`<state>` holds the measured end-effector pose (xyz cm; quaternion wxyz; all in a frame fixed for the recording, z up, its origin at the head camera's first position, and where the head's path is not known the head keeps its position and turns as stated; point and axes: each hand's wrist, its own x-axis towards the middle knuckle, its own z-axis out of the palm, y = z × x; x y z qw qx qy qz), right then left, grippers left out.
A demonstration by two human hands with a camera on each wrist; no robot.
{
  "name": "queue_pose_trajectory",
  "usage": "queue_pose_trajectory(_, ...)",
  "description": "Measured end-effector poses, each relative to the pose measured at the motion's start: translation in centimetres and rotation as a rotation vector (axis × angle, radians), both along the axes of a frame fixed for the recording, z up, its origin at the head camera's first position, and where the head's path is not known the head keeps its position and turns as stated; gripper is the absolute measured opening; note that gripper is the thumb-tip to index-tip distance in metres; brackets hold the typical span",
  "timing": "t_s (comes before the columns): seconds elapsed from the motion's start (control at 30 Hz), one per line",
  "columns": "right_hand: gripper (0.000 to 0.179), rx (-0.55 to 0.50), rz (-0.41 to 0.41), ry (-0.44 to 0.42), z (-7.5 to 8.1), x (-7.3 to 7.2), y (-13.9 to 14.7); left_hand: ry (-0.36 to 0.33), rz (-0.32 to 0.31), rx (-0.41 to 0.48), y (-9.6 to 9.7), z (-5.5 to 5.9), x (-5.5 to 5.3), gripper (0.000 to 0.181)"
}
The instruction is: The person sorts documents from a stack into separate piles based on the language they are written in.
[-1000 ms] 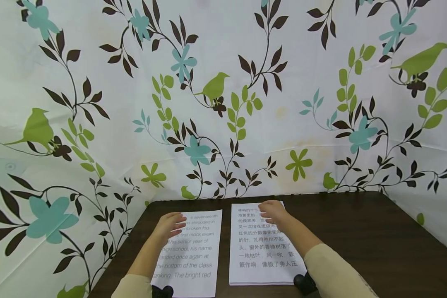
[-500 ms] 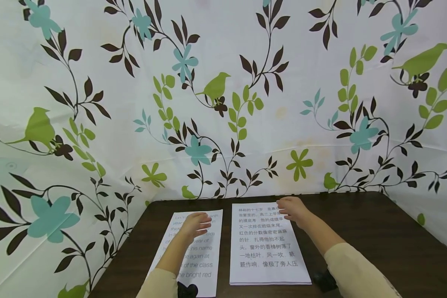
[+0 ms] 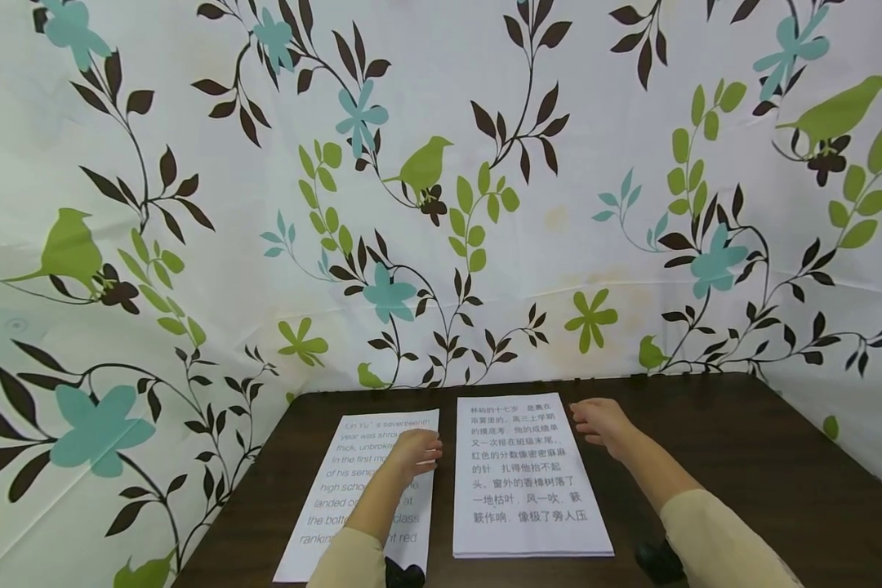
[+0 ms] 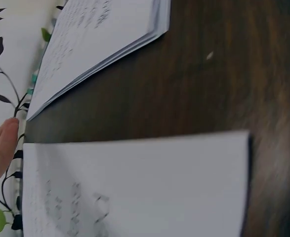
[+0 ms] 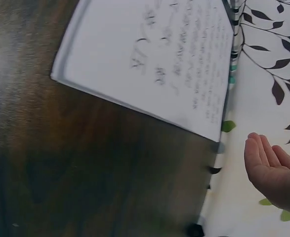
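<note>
A printed English sheet [image 3: 316, 523] lies at the left on the dark table. Beside it, a stack of paper printed with Chinese text [image 3: 529, 535] lies in the middle; its layered edge shows in the left wrist view. My left hand [image 3: 415, 453] is over the right part of the English sheet, covering some of its lines, fingers relaxed and pointing right. Just off the stack's upper right edge is my right hand [image 3: 604, 425], its fingers pointing left. In the right wrist view the fingers [image 5: 268, 155] are loosely bent with nothing in them.
The dark wooden table [image 3: 764, 490] extends right of the stack and ends at the back against a white cloth [image 3: 544, 245] printed with leaves, birds and flowers. A narrow strip of tabletop separates the sheet from the stack.
My left hand has moved right across the English sheet, uncovering its left side. My right hand has moved right, from over the stack to beyond its edge. Both papers stay in place.
</note>
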<state>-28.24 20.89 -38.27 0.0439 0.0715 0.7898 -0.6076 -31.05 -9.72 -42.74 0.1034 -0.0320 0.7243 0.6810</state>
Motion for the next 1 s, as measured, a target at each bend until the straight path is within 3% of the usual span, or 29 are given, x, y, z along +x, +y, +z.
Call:
queue_pose_trajectory(0.57, 0.049, -0.06, -0.085, -0.089, -3.9, 0.4, 0.0, -0.039, 0.054, 0.002, 2.2, -1.6, 0.0, 0.045)
queue_pose_trajectory(1.0, 0.048, -0.05, -0.126, -0.101, -5.1, 0.7, 0.0, 0.075, 0.057, -0.122, 3.7, -1.6, 0.7, 0.034)
